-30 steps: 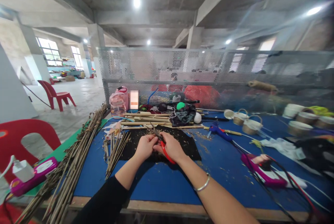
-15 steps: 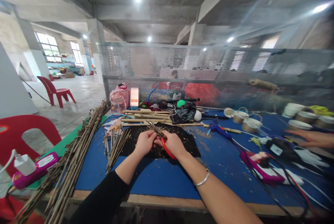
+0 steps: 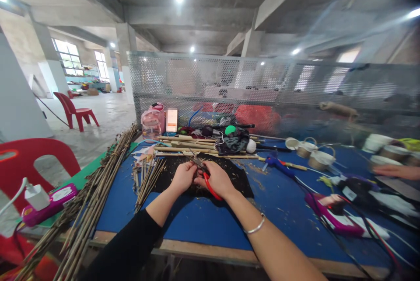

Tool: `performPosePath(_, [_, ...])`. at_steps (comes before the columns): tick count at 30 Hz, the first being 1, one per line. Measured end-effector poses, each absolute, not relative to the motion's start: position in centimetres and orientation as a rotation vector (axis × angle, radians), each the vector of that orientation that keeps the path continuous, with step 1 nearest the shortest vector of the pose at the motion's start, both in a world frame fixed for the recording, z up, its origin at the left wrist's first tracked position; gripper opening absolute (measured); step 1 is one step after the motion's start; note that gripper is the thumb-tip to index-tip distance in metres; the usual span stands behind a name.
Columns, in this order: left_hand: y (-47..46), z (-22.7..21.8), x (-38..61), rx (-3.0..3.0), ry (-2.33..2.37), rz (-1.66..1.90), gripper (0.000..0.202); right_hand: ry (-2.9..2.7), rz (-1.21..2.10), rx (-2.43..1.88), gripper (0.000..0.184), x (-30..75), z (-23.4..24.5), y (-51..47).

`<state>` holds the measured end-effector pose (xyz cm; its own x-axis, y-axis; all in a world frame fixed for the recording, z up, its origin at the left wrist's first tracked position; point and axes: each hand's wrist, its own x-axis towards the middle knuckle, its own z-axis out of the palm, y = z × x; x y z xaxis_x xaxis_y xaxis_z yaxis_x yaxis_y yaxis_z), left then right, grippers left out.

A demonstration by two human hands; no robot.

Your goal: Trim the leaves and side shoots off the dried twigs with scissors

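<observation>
My right hand (image 3: 215, 179) is wrapped round a pair of red-handled scissors (image 3: 211, 188), whose metal blades point up and away to the left. Close beside it, my left hand (image 3: 182, 177) is closed, thumb against fingers, near the blades. What it pinches is small and hidden by the fingers. Beneath both hands lies a black cloth (image 3: 241, 181) strewn with brown plant scraps. Left of the cloth, a small pile of thin cut sticks (image 3: 151, 185) rests on the blue table (image 3: 193, 224).
A long bundle of dry stalks (image 3: 95, 189) lies along the left side. Bamboo sticks (image 3: 193, 144) and a dark grey cloth (image 3: 233, 142) are behind my hands. To the right are a blue glue gun (image 3: 277, 161), a purple power strip (image 3: 337, 220), small pots (image 3: 321, 158) and another person's hand (image 3: 392, 171).
My view has turned slightly left, so the surroundings sit further right. Both my hands stay together at the scissors. The other person's hand at right has shifted.
</observation>
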<state>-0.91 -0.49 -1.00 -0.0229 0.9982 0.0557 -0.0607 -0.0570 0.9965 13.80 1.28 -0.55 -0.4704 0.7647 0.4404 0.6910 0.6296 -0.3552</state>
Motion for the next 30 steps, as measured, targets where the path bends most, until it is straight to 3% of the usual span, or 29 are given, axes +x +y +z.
performPosePath(13, [-0.7, -1.1, -0.5, 1.348, 1.018, 1.385, 0.023, -2.217, 0.186, -1.056, 0.060, 13.6, -0.7, 1.5])
performPosePath(21, [-1.1, -0.8, -0.5, 1.389, 1.100, 1.347, 0.032, -2.228, 0.227, -1.218, 0.036, 13.9, 0.1, 0.9])
performPosePath(30, [-0.4, -1.0, -0.8, 1.198, 1.080, 1.461, 0.025, -2.233, 0.237, -1.220, 0.037, 13.6, -0.2, 0.8])
